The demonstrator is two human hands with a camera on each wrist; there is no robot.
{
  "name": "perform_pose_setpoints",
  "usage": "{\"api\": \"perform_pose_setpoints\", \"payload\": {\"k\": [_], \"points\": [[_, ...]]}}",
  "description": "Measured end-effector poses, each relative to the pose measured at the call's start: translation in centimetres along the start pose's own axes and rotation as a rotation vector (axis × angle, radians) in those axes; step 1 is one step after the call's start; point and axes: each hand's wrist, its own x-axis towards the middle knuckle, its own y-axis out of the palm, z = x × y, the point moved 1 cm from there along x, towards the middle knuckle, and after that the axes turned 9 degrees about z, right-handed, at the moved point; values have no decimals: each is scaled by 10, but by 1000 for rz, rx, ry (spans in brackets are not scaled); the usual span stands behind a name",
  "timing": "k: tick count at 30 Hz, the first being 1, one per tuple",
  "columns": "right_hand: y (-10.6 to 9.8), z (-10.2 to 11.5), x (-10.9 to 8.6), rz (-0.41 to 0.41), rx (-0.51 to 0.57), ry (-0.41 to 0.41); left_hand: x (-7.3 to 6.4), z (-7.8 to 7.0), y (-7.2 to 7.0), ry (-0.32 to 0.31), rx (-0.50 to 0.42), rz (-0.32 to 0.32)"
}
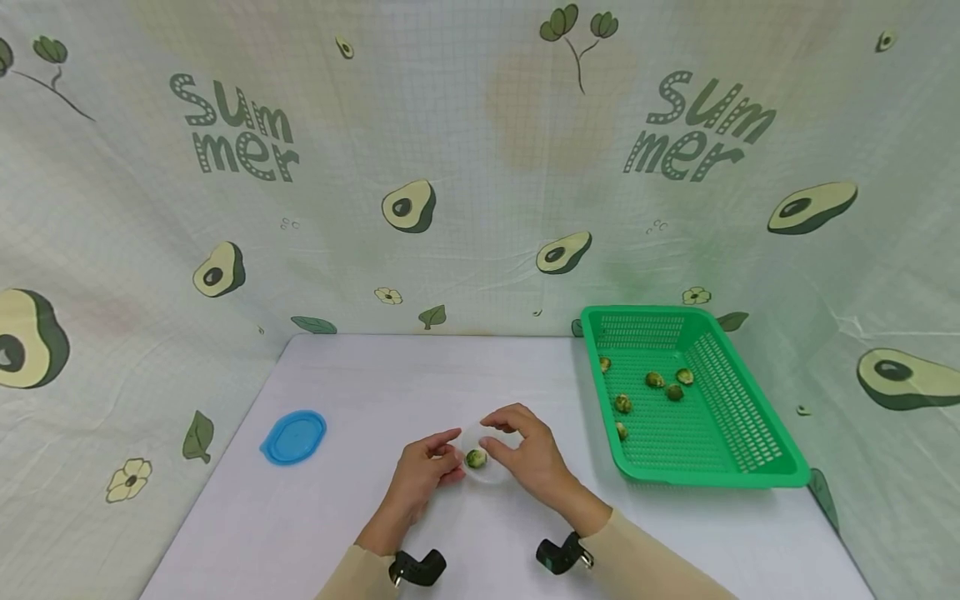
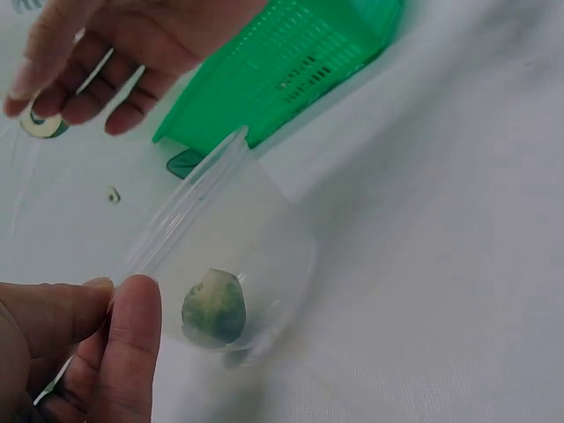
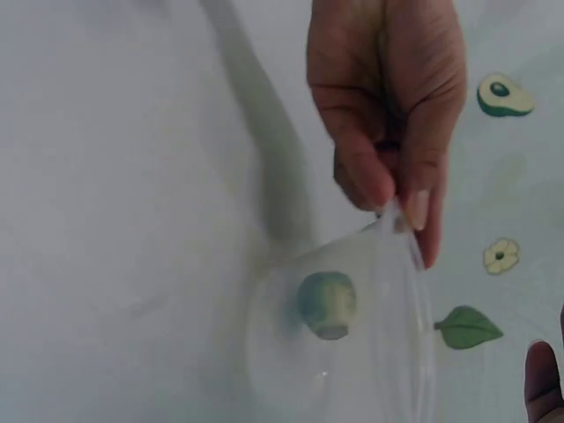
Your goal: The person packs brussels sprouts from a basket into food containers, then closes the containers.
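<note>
My left hand (image 1: 426, 472) pinches the rim of a clear round plastic container (image 2: 286, 256) between thumb and fingers. One Brussels sprout (image 2: 214, 308) lies at the bottom of it, visible through the wall. Over the far side of the container my right hand (image 1: 529, 454) hovers with loosely bent fingers and thumb apart. In the left wrist view that hand is clear of the rim, and nothing shows between its fingers. A blue round lid (image 1: 296, 437) with a small tab lies on the table to the left.
A green plastic basket (image 1: 705, 482) with slotted walls stands at the right of the white table (image 1: 360, 375). Several Brussels sprouts (image 1: 674, 392) are scattered on its floor. Behind the table hangs a cloth (image 1: 480, 108) printed with avocados.
</note>
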Motion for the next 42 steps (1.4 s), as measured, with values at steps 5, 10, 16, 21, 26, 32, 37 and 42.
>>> {"api": "perform_pose_setpoints", "payload": {"k": [5,10,16,21,26,32,37,42], "points": [[-19,25,-2,-24,33,-35,-1,0,-2,-8,-9,1],[-46,44,-5,-48,23,-18,1,1,-4,-9,-16,9],[-90,55,-4,-77,-40,26,0,2,-4,-15,-15,12],[-137,57,3,-70,-144,111,-1,1,-4,-15,-11,16],[-186,47,17,-49,-340,133,-1,1,-4,-14,-6,14],[-224,21,29,0,-524,95,-1,3,-6,-9,-2,12],[-237,-5,31,155,-676,96,-1,4,-7,-8,-12,14],[-240,-42,28,228,-772,17,-1,3,-7,-10,-14,16]]}}
